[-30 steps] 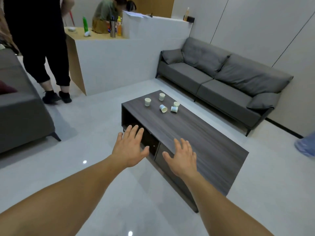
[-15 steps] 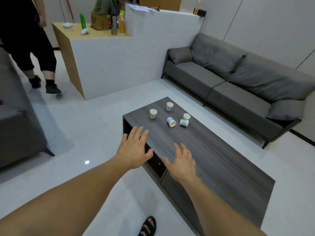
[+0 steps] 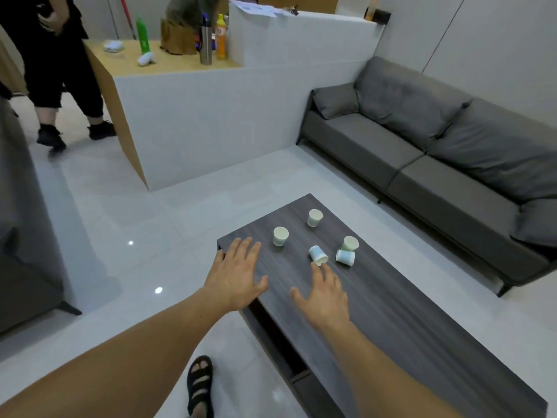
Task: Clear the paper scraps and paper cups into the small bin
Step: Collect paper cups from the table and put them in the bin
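Looking through the head view, we judge the task barely begun. All five paper cups sit at the far end of the table [image 3: 407,327], and none is in hand. Three stand upright: the far cup [image 3: 314,217], the left cup [image 3: 281,235] and the right cup [image 3: 349,243]. Two lie on their sides, the near tipped cup [image 3: 318,255] and the right tipped cup [image 3: 345,257], which is just beside the right cup.

Our left hand [image 3: 238,276] hovers over the table's far left corner, fingers spread, its grip apart and holding nothing. Our right hand [image 3: 325,294] reaches with straight fingers to just short of the near tipped cup, its grip apart too. We see neither the small bin nor any paper scraps, so every cup is left to carry.

A grey sofa [image 3: 437,152] lines the right. A white counter [image 3: 211,116] carrying bottles stands far, with a person in black [image 3: 60,70] at far left. Our sandalled foot [image 3: 199,384] is on the floor near the table. Nothing blocks the cups, though the tipped ones may roll when touched.
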Demonstrator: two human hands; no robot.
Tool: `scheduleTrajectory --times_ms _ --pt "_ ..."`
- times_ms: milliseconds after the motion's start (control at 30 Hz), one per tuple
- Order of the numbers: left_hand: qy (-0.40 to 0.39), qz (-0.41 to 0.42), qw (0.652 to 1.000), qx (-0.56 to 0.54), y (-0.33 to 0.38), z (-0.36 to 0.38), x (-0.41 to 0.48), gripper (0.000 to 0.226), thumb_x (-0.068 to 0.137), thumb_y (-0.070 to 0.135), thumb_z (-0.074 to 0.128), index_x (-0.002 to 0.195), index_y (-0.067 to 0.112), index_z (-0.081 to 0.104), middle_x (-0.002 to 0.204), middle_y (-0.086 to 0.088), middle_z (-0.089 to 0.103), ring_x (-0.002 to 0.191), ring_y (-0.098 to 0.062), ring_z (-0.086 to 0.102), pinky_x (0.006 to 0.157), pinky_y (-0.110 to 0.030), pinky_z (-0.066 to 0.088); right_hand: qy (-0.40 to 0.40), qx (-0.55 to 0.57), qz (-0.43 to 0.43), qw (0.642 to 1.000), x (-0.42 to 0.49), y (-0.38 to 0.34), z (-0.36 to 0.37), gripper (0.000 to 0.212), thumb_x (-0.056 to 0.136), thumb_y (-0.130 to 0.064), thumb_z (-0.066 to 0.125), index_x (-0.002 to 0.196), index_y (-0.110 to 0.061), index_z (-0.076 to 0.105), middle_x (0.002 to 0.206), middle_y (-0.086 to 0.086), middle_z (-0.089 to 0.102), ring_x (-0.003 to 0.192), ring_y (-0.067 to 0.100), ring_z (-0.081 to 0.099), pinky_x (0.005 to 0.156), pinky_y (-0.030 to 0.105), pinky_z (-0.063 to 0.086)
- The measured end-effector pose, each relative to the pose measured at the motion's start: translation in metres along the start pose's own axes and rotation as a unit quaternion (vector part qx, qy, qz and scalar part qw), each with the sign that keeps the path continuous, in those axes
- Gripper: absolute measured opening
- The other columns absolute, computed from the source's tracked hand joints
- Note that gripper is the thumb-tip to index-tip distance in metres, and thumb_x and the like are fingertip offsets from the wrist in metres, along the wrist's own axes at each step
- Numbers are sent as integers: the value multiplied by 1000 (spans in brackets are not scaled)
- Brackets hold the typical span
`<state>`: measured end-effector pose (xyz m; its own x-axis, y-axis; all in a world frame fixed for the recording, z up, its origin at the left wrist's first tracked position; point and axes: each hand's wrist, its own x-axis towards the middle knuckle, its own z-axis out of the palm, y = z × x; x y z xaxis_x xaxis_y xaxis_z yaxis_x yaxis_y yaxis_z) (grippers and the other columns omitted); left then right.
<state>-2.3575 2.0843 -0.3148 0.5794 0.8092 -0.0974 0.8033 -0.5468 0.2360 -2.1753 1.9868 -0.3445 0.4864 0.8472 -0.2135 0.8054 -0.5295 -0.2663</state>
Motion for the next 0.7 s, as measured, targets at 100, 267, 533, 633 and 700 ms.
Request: scheduleTrajectory --times_ms 100,267,533,633,700 --pt "-13 30 999 -4 -17 -1 56 76 93 55 35 153 20 5 161 -2 5 148 -20 -1 118 -43 11 -13 3 29 999 39 -9 4 84 88 -61 48 154 -25 11 162 -1 6 147 24 14 114 47 27" --pt "-34 87 996 -6 -40 5 146 74 92 53 37 151 19 10 159 -3 13 147 -21 4 117 -43 15 -28 -1 90 996 95 -12 15 84 88 -62 47 154 -25 11 162 0 5 146 24 13 113 46 30" --pt "-112 134 984 -17 -37 43 235 72 91 50 38 151 18 12 158 -4 15 147 -22 6 116 -43 16 -75 6 160 984 171 10 39 87 89 -61 49 155 -24 6 162 2 6 147 25 13 115 45 28" --pt "-147 136 980 -18 -32 66 270 71 92 47 38 151 17 12 158 -4 15 147 -23 6 117 -42 17 -86 22 163 983 216 27 55 87 89 -57 52 155 -23 7 161 4 10 146 25 14 114 45 29" --pt "-165 133 977 -16 -27 82 298 71 92 46 39 151 17 12 158 -4 15 147 -22 6 117 -42 17 -94 37 172 980 251 44 68 85 89 -54 54 154 -23 9 160 6 13 145 26 16 113 44 30"
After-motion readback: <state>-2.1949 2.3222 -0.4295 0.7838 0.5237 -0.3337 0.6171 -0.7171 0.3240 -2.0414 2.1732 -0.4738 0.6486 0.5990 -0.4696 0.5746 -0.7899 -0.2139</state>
